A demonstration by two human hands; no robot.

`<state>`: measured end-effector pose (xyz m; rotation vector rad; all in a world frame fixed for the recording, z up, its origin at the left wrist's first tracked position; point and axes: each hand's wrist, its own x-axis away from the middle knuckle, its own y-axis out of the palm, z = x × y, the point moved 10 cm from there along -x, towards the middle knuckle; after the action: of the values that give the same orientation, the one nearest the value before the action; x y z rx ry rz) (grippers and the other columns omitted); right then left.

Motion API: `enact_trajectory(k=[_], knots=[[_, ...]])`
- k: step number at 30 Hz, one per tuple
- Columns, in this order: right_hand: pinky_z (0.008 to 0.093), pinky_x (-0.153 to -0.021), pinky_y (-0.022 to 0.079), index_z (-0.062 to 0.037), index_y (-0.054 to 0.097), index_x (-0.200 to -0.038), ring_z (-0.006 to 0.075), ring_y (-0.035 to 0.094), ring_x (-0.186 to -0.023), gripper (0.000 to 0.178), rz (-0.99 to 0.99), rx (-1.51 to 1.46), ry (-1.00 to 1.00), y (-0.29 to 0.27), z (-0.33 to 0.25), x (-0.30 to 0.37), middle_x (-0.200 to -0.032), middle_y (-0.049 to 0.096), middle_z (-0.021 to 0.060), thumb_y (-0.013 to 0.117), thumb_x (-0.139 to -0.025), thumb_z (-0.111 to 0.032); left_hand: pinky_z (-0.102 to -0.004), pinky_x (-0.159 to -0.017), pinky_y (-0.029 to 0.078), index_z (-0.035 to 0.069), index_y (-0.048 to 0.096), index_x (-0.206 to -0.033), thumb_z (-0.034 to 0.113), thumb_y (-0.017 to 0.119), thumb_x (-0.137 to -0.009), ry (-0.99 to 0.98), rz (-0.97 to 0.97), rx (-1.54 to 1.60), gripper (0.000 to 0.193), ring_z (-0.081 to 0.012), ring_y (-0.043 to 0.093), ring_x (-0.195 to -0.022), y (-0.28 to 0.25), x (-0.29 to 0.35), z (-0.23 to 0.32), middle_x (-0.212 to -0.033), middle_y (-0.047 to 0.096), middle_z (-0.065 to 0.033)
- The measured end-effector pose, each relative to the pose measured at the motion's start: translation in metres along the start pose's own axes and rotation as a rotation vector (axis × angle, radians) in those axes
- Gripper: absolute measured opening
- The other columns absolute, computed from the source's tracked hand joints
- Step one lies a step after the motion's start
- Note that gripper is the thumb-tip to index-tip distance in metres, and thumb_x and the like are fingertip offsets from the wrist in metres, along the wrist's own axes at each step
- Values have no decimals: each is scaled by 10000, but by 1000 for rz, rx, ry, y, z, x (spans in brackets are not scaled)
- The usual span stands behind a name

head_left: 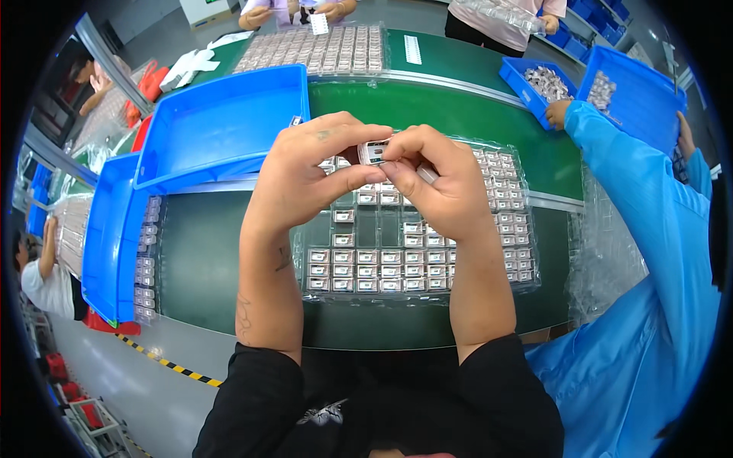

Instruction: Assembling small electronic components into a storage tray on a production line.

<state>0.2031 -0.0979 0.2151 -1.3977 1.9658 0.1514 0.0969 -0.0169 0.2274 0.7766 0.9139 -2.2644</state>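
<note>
Above the table my left hand (305, 164) pinches a small white boxy part with a dark window (373, 151) between thumb and fingertips. My right hand (447, 183) is closed at the same part, its thumb and forefinger meeting at the part's right side. A slim pale piece (427, 174) shows under the right fingers; its kind I cannot make out. Below both hands lies a clear plastic tray (368, 227) holding rows of similar small white parts, with several bare pockets on its left and middle. My hands and forearms hide some of it.
Two blue bins (229, 164) stand at the left, one overlapping the other. At the right, a blue-sleeved co-worker (626, 175) handles blue bins, one with metallic pieces (546, 82). Another filled tray (313, 49) sits across the green table, before other people. Clear empty trays (603, 252) lie right.
</note>
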Motion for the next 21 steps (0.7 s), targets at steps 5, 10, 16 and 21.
enact_trajectory(k=[5, 10, 16, 21], knots=[[274, -571, 461, -33, 638, -912, 150, 583, -630, 100, 18, 123, -82, -6, -3, 3, -760, 637, 61, 704, -852, 14, -282, -631, 531, 23, 740, -1105, 119, 846, -756, 9, -3, 6, 377, -173, 647, -693, 3, -3, 1, -842, 682, -75], [277, -511, 483, -43, 639, -910, 167, 630, -611, 156, 150, 231, -358, -12, -21, 8, -762, 660, 78, 692, -818, 71, -265, -654, 527, 3, 716, -1189, 78, 832, -784, -16, -10, 32, 428, -161, 641, -778, 5, -2, -3, -954, 698, -99], [260, -496, 495, -36, 628, -884, 147, 625, -573, 136, 263, 303, -325, -20, -26, 12, -747, 661, 64, 701, -822, 61, -280, -618, 545, 41, 740, -1124, 82, 842, -753, 48, 147, -163, 387, -163, 657, -693, 5, -5, 14, -891, 689, -68], [258, -496, 492, -28, 631, -891, 139, 619, -554, 129, 280, 332, -290, -17, -30, 13, -744, 664, 64, 716, -823, 42, -322, -629, 541, 65, 731, -1140, 23, 812, -716, 197, 277, -357, 434, -216, 654, -742, 3, 1, 25, -880, 673, -63]])
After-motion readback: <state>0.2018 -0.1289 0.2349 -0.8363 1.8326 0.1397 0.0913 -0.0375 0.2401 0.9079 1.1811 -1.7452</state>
